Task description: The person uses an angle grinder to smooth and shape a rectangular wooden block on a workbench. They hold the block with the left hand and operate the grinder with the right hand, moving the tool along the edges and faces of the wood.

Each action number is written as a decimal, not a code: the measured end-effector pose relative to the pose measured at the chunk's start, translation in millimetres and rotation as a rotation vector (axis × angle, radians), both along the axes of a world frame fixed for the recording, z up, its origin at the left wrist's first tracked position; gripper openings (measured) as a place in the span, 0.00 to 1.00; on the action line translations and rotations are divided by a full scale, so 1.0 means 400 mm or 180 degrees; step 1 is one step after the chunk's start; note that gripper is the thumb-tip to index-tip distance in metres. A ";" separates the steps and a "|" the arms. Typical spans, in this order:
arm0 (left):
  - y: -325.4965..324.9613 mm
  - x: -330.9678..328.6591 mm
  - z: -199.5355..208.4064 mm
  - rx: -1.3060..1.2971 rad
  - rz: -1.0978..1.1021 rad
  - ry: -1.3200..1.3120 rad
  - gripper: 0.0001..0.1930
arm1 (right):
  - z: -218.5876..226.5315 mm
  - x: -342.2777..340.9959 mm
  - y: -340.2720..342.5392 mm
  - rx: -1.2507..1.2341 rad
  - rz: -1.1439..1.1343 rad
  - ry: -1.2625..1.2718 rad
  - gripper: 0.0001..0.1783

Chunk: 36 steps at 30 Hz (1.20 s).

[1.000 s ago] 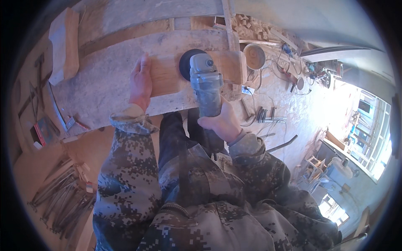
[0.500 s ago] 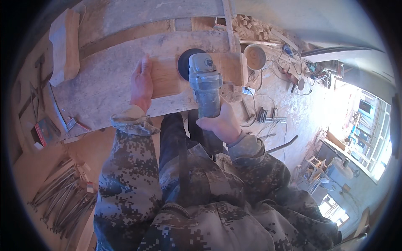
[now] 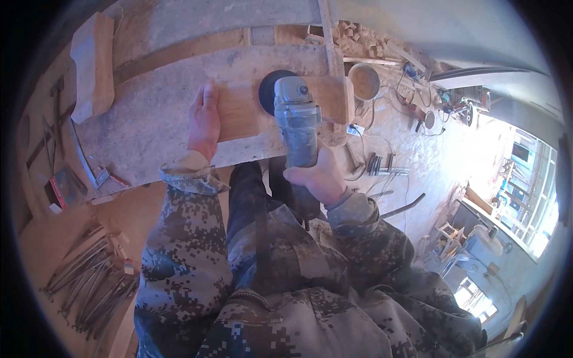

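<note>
A pale wooden board (image 3: 239, 113) lies on the dusty workbench (image 3: 143, 113), its right end stepped or curved. My left hand (image 3: 204, 122) grips the board's left end, with the thumb pointing away from me and some fingers hidden. Wrapped round the body of a grey angle grinder (image 3: 298, 128), my right hand (image 3: 319, 176) holds it over the board. The grinder's round black disc (image 3: 271, 89) rests on the board's face right of its middle; part of it is hidden under the tool's head.
A shaped wooden block (image 3: 94, 65) stands on the bench's far left. Beyond the bench's right end are a round bowl-like container (image 3: 363, 82), cables and hand tools (image 3: 379, 162). Wood offcuts (image 3: 361, 40) are heaped at the back. Many metal rods (image 3: 89, 286) lie lower left.
The grinder and my right hand have shifted slightly to the right along the board. My left hand and the board have also moved a little rightward.
</note>
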<state>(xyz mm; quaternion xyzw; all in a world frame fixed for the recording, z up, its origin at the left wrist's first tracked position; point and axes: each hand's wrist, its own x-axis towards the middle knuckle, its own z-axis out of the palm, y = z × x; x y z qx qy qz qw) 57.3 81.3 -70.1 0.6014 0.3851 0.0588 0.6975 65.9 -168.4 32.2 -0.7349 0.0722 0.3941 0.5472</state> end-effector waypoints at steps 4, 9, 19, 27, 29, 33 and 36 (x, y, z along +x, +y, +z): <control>0.001 -0.001 0.020 0.0003 -0.0017 0.0083 0.29 | -0.007 0.000 0.010 0.0052 0.0021 -0.0121 0.30; 0.001 0.002 0.005 0.0097 -0.0041 0.0030 0.28 | -0.011 0.010 -0.031 -0.0162 -0.0076 0.0021 0.33; -0.001 0.002 0.001 -0.0085 -0.0002 0.0011 0.29 | 0.017 0.010 0.018 0.0015 0.0045 -0.0112 0.31; -0.004 0.002 -0.013 -0.0065 -0.0004 -0.0125 0.29 | -0.024 0.010 -0.043 -0.0314 0.0060 -0.0122 0.33; 0.002 -0.001 -0.016 -0.0049 0.0009 -0.0097 0.29 | -0.024 0.011 -0.057 -0.0476 0.0136 -0.0229 0.34; 0.002 -0.003 -0.014 -0.0076 0.0027 -0.0016 0.30 | -0.010 -0.004 -0.079 -0.0683 -0.0093 -0.0261 0.35; -0.017 0.018 -0.014 -0.0325 0.0108 -0.0021 0.31 | -0.002 -0.011 -0.114 -0.0682 -0.0224 -0.0308 0.36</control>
